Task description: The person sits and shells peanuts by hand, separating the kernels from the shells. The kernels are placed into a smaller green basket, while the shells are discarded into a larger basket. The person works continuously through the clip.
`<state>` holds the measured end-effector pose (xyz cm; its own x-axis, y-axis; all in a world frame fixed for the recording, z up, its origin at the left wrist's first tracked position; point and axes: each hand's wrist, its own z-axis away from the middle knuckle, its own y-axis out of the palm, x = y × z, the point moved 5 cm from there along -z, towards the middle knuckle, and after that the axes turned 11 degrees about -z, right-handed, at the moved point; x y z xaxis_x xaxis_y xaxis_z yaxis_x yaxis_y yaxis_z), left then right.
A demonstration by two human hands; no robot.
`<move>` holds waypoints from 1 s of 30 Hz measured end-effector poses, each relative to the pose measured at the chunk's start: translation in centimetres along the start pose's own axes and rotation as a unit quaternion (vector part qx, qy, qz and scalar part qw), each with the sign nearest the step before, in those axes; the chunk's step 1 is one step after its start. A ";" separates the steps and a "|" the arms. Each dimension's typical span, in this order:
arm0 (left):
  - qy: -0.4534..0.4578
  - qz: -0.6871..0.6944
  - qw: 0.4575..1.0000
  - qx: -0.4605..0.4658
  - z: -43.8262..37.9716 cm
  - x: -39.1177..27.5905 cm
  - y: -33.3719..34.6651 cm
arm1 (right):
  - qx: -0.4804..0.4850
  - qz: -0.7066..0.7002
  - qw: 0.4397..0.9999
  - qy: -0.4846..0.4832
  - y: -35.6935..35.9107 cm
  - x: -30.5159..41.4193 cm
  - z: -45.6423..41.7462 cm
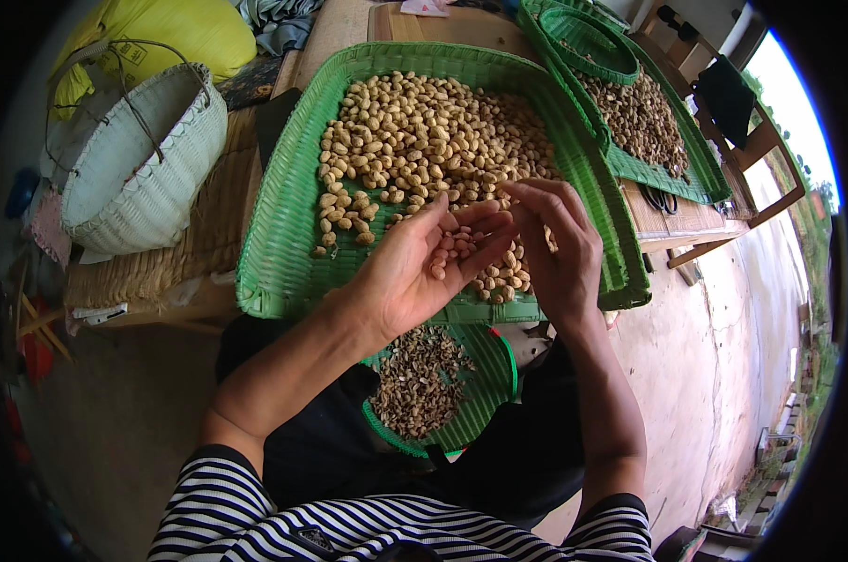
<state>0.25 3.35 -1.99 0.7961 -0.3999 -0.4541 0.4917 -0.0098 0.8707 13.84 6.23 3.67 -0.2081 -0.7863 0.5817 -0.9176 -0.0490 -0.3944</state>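
My left hand [420, 270] is turned palm up and cups several shelled pink peanut kernels [455, 246]. Close against its fingertips is my right hand [561, 246], its fingers bent; whether anything is between them cannot be seen. Both hands are over the near part of a green woven tray [276, 211], which holds a broad heap of unshelled peanuts [431, 133]. Some peanuts lie apart at the heap's left edge. Below the tray, between the knees, a round green basket [490, 393] holds broken peanut shells [420, 383].
At the left stands a white woven basket [185, 175] with a thin handle, a yellow sack [178, 42] behind it. To the right, a second green tray [705, 179] holds brown pieces [641, 119] and a small green basket [585, 42]. A wooden chair [782, 147] stands beyond.
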 end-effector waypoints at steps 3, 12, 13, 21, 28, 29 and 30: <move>-0.015 0.080 0.983 0.164 -0.3 0.3 -1.8 | 0.124 0.038 0.986 -0.102 1.0 3.2 -0.5; -0.169 -0.020 0.983 0.064 7.0 3.7 4.6 | -0.027 -0.078 0.994 0.069 -2.9 1.4 1.0; -0.213 -0.007 0.973 0.091 8.6 4.7 4.8 | -0.033 -0.070 0.991 0.105 -3.1 0.8 1.3; -0.236 0.116 0.945 0.193 16.3 7.5 7.6 | 0.002 -0.089 0.986 0.141 -2.0 -2.1 3.0; -0.097 0.345 0.912 0.198 17.7 7.1 11.2 | 0.051 -0.011 0.991 0.120 -1.7 -1.9 2.3; -0.111 0.347 0.914 0.176 17.9 6.8 11.2 | 0.082 0.028 0.993 0.086 -1.4 -1.6 2.1; -0.126 0.349 0.915 0.157 18.0 6.5 11.4 | 0.113 0.070 0.990 0.050 -1.4 -1.3 1.9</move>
<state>4.63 -15.88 8.38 0.7518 -0.6077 0.2561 -0.2620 0.0812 0.9617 16.04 6.14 2.14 -0.3709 -0.7310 0.5729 -0.7808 -0.0885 -0.6184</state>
